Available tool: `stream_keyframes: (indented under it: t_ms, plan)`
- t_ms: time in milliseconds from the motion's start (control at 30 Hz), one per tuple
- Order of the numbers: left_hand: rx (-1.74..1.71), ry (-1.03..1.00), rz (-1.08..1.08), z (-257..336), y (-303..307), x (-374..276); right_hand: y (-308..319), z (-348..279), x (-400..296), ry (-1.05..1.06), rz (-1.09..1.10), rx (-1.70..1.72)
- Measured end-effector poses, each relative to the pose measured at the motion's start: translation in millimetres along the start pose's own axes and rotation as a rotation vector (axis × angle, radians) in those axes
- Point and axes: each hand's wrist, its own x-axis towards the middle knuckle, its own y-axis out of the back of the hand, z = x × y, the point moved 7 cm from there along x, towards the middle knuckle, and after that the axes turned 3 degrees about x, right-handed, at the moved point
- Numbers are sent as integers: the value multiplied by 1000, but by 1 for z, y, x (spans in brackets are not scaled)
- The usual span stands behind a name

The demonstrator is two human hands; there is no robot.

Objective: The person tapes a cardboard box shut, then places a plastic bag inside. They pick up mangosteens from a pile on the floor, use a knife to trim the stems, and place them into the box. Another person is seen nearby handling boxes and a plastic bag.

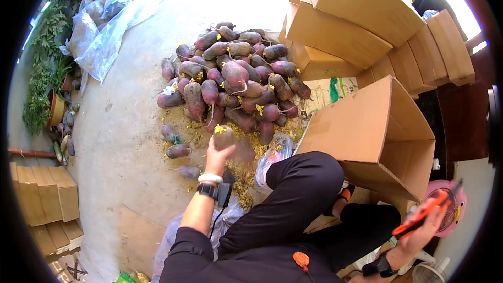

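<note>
A large pile of purple-skinned radishes [235, 71] lies on the concrete floor, several with small yellow sprouts. At its near edge my left hand [219, 153] grips one radish [224, 136], its yellow sprouts facing up. Far to the right, my right hand [421, 228] holds an orange-handled cutting tool [422, 212] with a dark tip; blur hides its exact kind. Between the hands, beside my raised knee, an open cardboard box [346, 125] is tilted, its opening towards the right. Yellow trimmings [245, 181] are scattered below the pile.
Stacked cardboard boxes [353, 15] stand at the upper right, more cartons [47, 192] at the left. A clear plastic bag [275, 155] touches my knee. Loose radishes [177, 150] lie left of my hand. Potted plants [57, 108] line the left wall; a pink fan [452, 204] is at the right.
</note>
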Motion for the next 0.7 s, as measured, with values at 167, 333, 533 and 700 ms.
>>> stream_keyframes:
  t_ms: [167, 333, 533, 700]
  plan:
    - [142, -115, -174, 75, -10, -76, -147, 57, -95, -847, -937, -200]
    - [303, -220, -295, 114, -28, -114, -207, 89, -155, -845, -1338, -166]
    - [266, -229, -387, 130, -37, -129, -212, 103, -169, -839, -1404, -160]
    - [367, -306, -444, 141, -47, -133, -211, 101, -166, -866, -1422, -168]
